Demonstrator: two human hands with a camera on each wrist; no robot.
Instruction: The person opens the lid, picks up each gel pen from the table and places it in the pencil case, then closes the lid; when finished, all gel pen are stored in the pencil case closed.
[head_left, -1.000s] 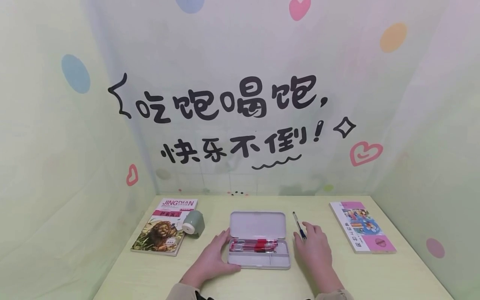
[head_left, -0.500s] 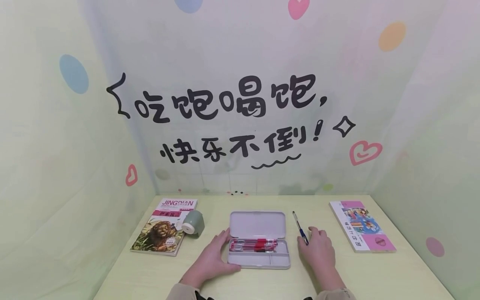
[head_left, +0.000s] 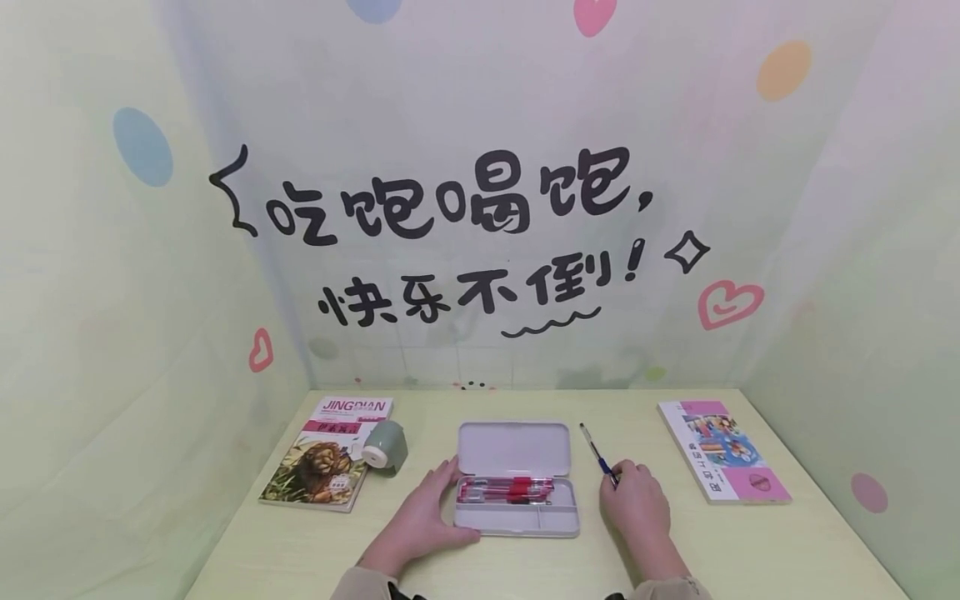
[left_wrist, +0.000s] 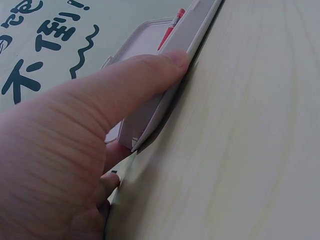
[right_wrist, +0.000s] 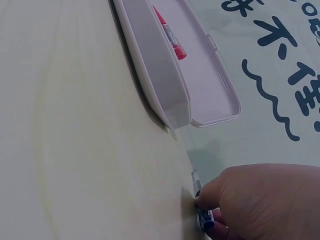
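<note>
A pale lilac pencil case (head_left: pixel 517 521) lies with its lid (head_left: pixel 513 450) folded back. Several red pens (head_left: pixel 506 490) fill its rear compartment; the front compartments hold nothing visible. My left hand (head_left: pixel 423 525) grips the case at its left end, thumb along the front edge and fingers round the side, as the left wrist view also shows. To the right of the case, my right hand (head_left: pixel 637 508) pinches a clear pen with a blue grip (head_left: pixel 600 456) between thumb and fingers. Its far tip points away toward the wall, close over the table.
On the left lies a book with a lion cover (head_left: pixel 318 467), with a grey-green pencil sharpener (head_left: pixel 386 448) at its right edge. A pink and white book (head_left: pixel 723 454) lies on the right. A printed cloth wall (head_left: pixel 480 350) closes off the table's (head_left: pixel 787 550) back.
My right hand has shifted slightly right and its fingers have closed on the blue-grip pen, whose far end has swung a little left. My left hand stays on the case.
</note>
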